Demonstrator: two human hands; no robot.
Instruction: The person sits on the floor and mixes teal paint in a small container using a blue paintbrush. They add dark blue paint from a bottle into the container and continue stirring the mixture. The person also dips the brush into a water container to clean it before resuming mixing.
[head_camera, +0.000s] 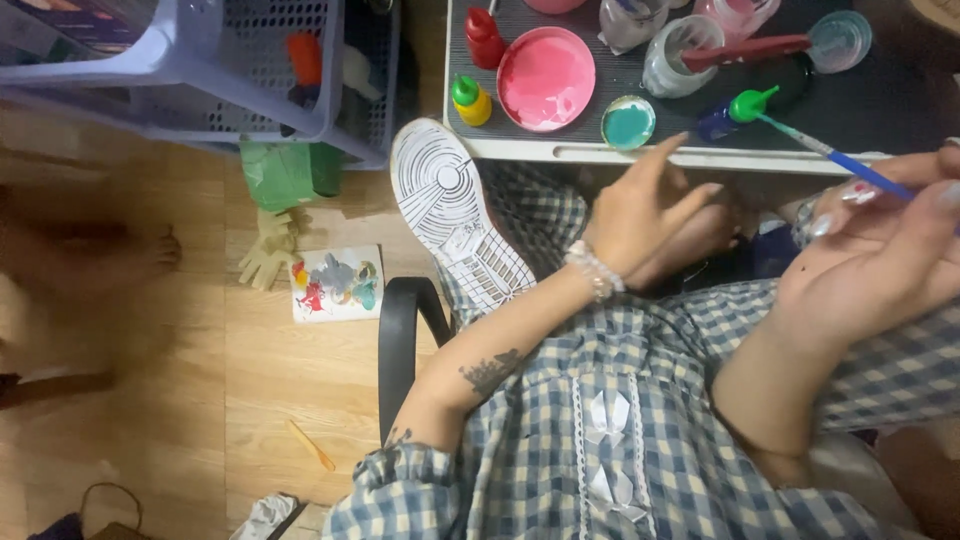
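My right hand (880, 250) pinches a thin paintbrush (850, 162) with a blue handle. Its tip reaches toward a blue bottle with a green cap (738, 110) on the dark table (640, 153). My left hand (640, 215) hovers over my lap with fingers apart and the index finger pointing at a small teal paint lid (628, 122); it holds nothing that I can see. A white sneaker (455, 215) lies sole up beside my left forearm. A round dish of pink paint (546, 78) sits on the table beyond it.
Red (483, 38) and yellow (470, 100) squeeze bottles, jars and a clear cup (680, 55) crowd the table. Lilac plastic baskets (200, 70) stand at left. On the wood floor lie a painted paper (336, 284), a glove (266, 252) and a stick (312, 446). Another person's foot (140, 255) rests at far left.
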